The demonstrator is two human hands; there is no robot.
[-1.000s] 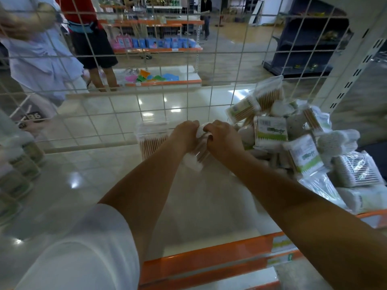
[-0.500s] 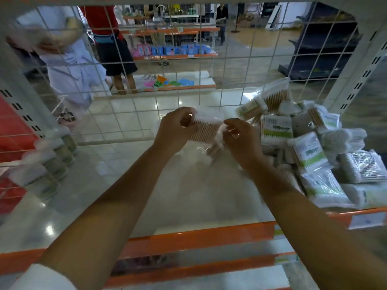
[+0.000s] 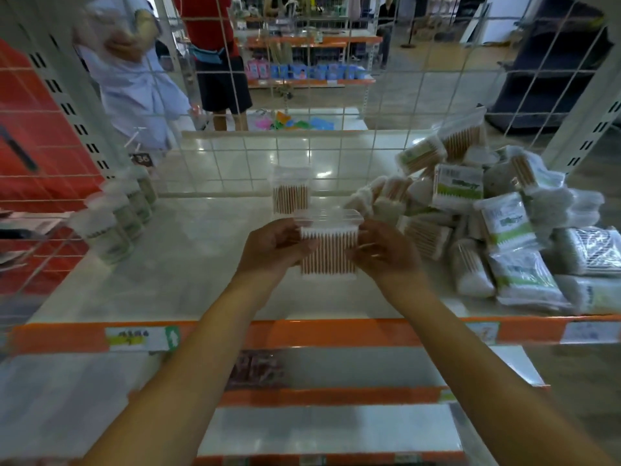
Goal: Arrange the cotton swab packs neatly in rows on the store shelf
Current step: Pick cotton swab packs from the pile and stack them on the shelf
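Observation:
A clear pack of wooden-stick cotton swabs (image 3: 329, 252) is held upright between both hands above the middle of the white shelf (image 3: 188, 264). My left hand (image 3: 272, 248) grips its left side and my right hand (image 3: 383, 252) grips its right side. Another swab pack (image 3: 290, 193) stands upright at the back by the wire grid. A loose heap of swab packs (image 3: 497, 223) lies on the right part of the shelf.
A row of round white-lidded tubs (image 3: 117, 213) lines the shelf's left side. A wire grid (image 3: 302, 95) closes the back, with people standing beyond it. The orange shelf edge (image 3: 336, 332) carries price labels; lower shelves sit beneath.
Both hands drew back toward me from the rear of the shelf, now holding one swab pack upright between them. The view tilted downward.

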